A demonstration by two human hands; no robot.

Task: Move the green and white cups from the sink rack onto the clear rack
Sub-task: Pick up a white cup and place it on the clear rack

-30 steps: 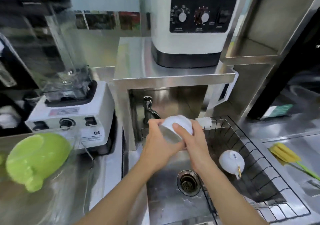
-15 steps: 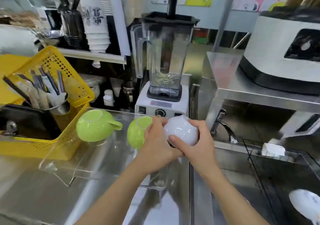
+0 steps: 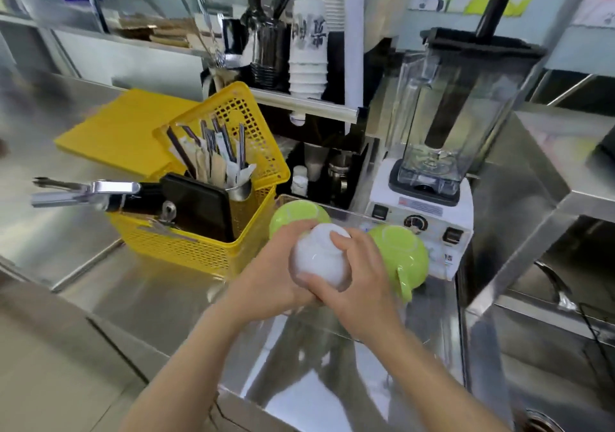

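Observation:
I hold a white cup (image 3: 317, 258) upside down between both hands, above the clear rack (image 3: 352, 217). My left hand (image 3: 271, 281) wraps its left side and my right hand (image 3: 361, 285) grips its right side and base. Two green cups rest on the clear rack behind my hands: one green cup (image 3: 293, 213) partly hidden at the left, the other green cup (image 3: 401, 256) at the right with its handle pointing toward me. The sink rack is out of view.
A yellow basket (image 3: 206, 248) with utensils and a black tray stands left of the rack. A blender (image 3: 442, 152) on a white base sits just behind it. A steel shelf (image 3: 545, 178) edges the right; the sink drain (image 3: 542, 423) shows at bottom right.
Both hands carried the white cup leftward from over the sink to above the clear rack. The view swung left, so the sink rack and the second white cup left the frame.

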